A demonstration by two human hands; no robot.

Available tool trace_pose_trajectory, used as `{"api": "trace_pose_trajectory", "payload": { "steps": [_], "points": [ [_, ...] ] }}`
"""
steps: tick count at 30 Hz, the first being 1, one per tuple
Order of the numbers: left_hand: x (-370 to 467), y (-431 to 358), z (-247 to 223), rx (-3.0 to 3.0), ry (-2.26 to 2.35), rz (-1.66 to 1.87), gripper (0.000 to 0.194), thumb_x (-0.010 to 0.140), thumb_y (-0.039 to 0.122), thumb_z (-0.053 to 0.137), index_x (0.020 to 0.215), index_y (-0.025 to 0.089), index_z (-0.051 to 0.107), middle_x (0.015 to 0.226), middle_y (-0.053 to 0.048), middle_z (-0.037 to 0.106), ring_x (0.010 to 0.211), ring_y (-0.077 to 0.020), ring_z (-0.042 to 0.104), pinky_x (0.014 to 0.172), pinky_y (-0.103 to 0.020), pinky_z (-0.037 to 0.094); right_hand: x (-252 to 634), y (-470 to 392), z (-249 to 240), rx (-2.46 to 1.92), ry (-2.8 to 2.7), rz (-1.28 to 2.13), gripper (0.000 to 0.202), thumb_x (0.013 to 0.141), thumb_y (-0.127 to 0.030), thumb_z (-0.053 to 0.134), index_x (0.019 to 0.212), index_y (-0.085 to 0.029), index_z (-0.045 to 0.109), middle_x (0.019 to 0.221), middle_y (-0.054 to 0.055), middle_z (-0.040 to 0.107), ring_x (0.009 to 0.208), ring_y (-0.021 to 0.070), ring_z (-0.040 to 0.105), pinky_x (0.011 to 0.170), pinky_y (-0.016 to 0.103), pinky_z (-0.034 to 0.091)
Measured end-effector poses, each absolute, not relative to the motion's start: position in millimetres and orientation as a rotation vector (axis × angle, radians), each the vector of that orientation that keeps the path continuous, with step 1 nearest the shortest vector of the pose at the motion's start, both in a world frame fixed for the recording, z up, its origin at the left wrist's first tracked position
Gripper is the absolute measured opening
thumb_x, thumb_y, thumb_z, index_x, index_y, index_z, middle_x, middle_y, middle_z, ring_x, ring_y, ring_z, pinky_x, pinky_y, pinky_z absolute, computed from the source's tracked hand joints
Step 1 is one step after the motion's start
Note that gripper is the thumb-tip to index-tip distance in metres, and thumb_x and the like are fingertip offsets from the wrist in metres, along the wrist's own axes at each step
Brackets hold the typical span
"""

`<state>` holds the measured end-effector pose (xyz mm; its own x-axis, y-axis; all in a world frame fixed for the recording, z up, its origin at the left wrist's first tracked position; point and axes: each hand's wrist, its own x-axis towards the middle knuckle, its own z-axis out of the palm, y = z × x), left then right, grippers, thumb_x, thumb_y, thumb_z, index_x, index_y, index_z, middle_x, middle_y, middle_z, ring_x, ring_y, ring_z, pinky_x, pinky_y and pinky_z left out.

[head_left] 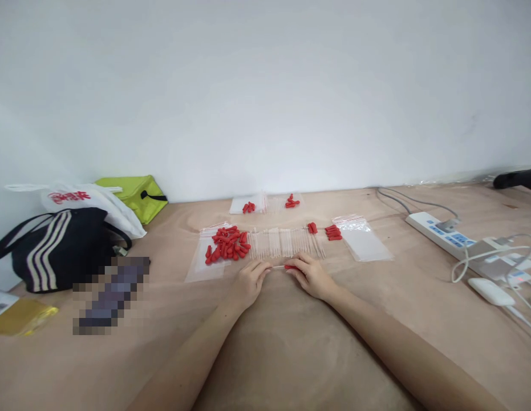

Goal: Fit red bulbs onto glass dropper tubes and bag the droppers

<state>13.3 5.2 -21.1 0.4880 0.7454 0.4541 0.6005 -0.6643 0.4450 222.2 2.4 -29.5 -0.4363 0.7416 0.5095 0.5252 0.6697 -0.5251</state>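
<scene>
My left hand (250, 281) pinches one end of a thin pale dropper tube (277, 267). A red rubber bulb (290, 266) is at the tube's other end, pinched in the fingers of my right hand (311, 276); how far the tube goes into it I cannot tell. Just beyond my hands lies a row of thin clear tubes (282, 243), side by side. Left of the row, a heap of red bulbs (228, 244) rests on a clear zip bag (195, 268). Small groups of red bulbs (333, 232) lie to the right of the row.
Another zip bag (368, 242) lies flat at right, and bags with a few red bulbs (248, 208) are near the wall. A power strip (445, 237) with cables stands right. At left are a black striped bag (60, 248), a green bag (137, 194) and a pixelated dark object (113, 297).
</scene>
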Motion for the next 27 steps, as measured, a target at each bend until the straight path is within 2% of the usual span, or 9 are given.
{"api": "trace_pose_trajectory", "payload": {
  "steps": [9,18,27],
  "points": [
    [11.0,5.8,-26.0,2.517,1.02,0.974,0.024,0.09,0.019,0.037,0.1,0.02,0.058,0.084,-0.004,0.06,0.079,-0.0146,0.056,0.07,-0.026,0.046,217.4,0.2,-21.0,-0.914,-2.107,0.469,0.018,0.086,-0.026,0.043,0.087,-0.018,0.059,0.08,0.005,0.06,0.075,0.0136,0.056,0.069,0.026,0.047],
    [11.4,7.7,-28.1,2.567,0.967,1.004,0.026,0.089,0.017,0.035,0.099,0.018,0.06,0.082,-0.005,0.061,0.078,-0.0148,0.057,0.07,-0.027,0.048,218.9,0.0,-20.0,-0.874,-2.086,0.512,0.022,0.086,-0.029,0.043,0.083,-0.018,0.061,0.076,0.005,0.061,0.072,0.0129,0.057,0.066,0.024,0.047],
    [14.2,2.5,-22.2,2.69,0.973,0.993,0.028,0.088,0.014,0.034,0.096,0.018,0.061,0.079,-0.006,0.061,0.075,-0.0152,0.057,0.067,-0.027,0.048,222.5,0.8,-22.9,-0.877,-2.225,0.338,0.02,0.086,-0.029,0.043,0.083,-0.019,0.061,0.076,0.004,0.062,0.074,0.0133,0.056,0.07,0.026,0.042]
  ]
}}
